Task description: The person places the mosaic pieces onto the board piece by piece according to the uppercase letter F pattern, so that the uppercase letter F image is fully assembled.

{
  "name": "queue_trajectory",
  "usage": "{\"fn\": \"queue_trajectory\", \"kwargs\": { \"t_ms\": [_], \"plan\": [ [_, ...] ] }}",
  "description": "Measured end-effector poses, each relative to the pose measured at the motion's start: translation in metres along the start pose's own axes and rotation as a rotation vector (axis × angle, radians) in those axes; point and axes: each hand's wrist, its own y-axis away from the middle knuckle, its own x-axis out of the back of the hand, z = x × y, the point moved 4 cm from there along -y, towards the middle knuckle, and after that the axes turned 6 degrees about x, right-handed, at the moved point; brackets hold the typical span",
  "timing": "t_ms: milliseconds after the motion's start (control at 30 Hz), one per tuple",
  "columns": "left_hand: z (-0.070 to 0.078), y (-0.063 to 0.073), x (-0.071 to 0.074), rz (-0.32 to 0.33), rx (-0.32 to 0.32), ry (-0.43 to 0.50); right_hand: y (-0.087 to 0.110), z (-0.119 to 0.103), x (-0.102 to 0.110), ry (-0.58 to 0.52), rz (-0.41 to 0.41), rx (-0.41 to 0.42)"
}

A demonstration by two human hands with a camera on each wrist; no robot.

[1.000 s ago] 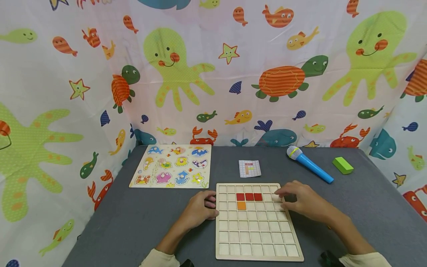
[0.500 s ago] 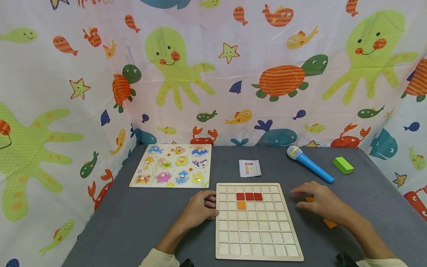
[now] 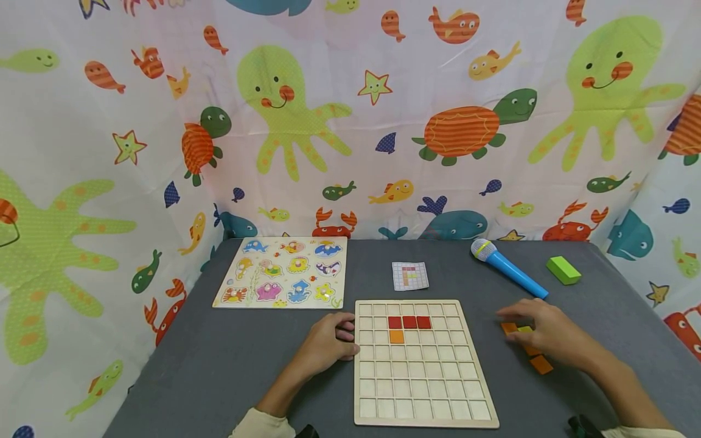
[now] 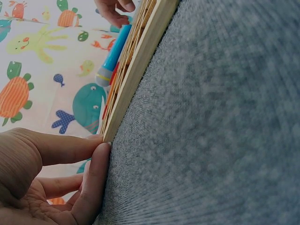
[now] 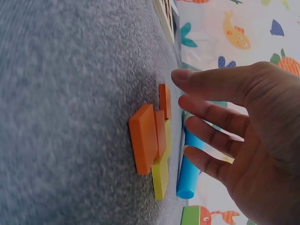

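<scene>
A wooden grid board (image 3: pixel 427 389) lies on the grey table. Three red tiles (image 3: pixel 409 323) fill cells in one row, with an orange tile (image 3: pixel 397 337) under the leftmost. My left hand (image 3: pixel 328 337) pinches the board's left edge between thumb and finger (image 4: pixel 96 173). To the right of the board, my right hand (image 3: pixel 547 331) hovers over loose tiles with its fingers loosely bent and nothing between them. Orange tiles (image 5: pixel 144 140) and yellow tiles (image 5: pixel 160 180) lie close together below it in the right wrist view; the hand partly covers them in the head view.
Behind the board lies a small printed grid card (image 3: pixel 410 277). A peg puzzle (image 3: pixel 282 274) with sea animals sits at the back left. A blue toy microphone (image 3: pixel 509 269) and a green block (image 3: pixel 563 271) are at the back right. A patterned curtain (image 3: pixel 372 158) surrounds the table.
My right hand has left the board's upper right edge and moved right, over the loose tiles, which now show more. My left hand has stayed on the board's edge.
</scene>
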Motion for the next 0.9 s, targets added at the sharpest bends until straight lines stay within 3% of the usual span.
{"fn": "queue_trajectory", "kwargs": {
  "t_ms": [500, 900],
  "plan": [
    [0.000, 0.000, -0.001, 0.010, -0.007, -0.016, 0.001, 0.008, 0.001, 0.016, -0.075, -0.036],
    [0.000, 0.000, -0.001, 0.011, -0.007, -0.023, -0.001, 0.009, 0.000, 0.030, -0.084, -0.059]
  ]
}}
